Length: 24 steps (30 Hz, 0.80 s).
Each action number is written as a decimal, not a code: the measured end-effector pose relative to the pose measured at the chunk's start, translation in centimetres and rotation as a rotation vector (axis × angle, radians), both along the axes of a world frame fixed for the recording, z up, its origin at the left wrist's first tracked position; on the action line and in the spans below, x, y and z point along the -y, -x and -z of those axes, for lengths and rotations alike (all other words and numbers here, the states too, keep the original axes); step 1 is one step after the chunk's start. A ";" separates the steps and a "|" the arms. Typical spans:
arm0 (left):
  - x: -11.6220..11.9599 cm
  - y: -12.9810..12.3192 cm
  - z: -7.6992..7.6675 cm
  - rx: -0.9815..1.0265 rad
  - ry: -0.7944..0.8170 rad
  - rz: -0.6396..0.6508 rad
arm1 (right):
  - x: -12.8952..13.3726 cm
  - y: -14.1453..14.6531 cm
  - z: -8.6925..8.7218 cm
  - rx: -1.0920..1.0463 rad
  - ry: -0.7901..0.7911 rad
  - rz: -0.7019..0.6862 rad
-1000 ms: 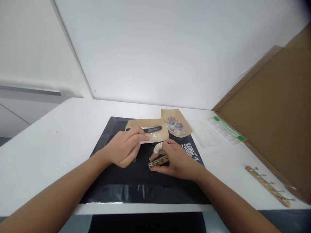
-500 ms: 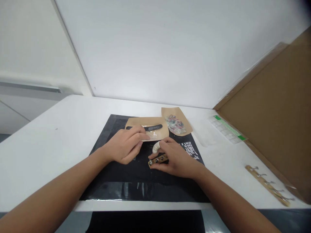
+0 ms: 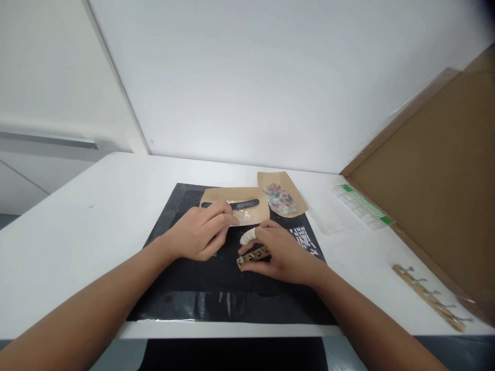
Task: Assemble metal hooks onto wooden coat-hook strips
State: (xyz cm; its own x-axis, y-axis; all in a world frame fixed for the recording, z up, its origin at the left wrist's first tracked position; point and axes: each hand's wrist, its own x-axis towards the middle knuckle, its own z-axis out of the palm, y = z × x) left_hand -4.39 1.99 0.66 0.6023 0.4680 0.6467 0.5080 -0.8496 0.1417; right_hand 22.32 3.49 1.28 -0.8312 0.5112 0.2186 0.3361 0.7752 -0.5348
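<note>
My left hand [image 3: 204,231] is at the near edge of a brown paper tray [image 3: 265,211], its fingers curled together and the fingertips at the small white pieces [image 3: 246,214] inside. Whether a piece is between those fingertips is hidden. Across the same tray lies a black nail file [image 3: 247,204], partly covered by the hand. My right hand [image 3: 276,252] is closed around a short wooden strip with dark round studs [image 3: 251,256], held low over the black mat [image 3: 193,278]. A white ribbed cover [image 3: 248,236] sits on one right finger.
Behind, a second brown paper tray [image 3: 266,178] holds crumpled clear and coloured bits. Small white strips [image 3: 302,237] lie on the mat's right side. Farther right are a clear case with a green label [image 3: 363,206], a wooden strip with metal pegs [image 3: 425,296] and a cardboard wall [image 3: 436,196].
The left fingers have drawn closer together at the tray's edge, and the thumb has tucked under. The right hand keeps its hold on the wooden strip, while its covered finger has tilted flatter.
</note>
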 end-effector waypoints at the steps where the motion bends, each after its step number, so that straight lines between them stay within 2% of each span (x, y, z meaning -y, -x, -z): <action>1: 0.0 0.0 0.0 -0.002 -0.003 -0.001 | 0.0 0.0 0.0 0.004 0.000 0.000; 24: -0.1 -0.1 0.1 -0.062 -0.016 -0.045 | 0.2 0.0 -0.3 -0.012 -0.062 -0.025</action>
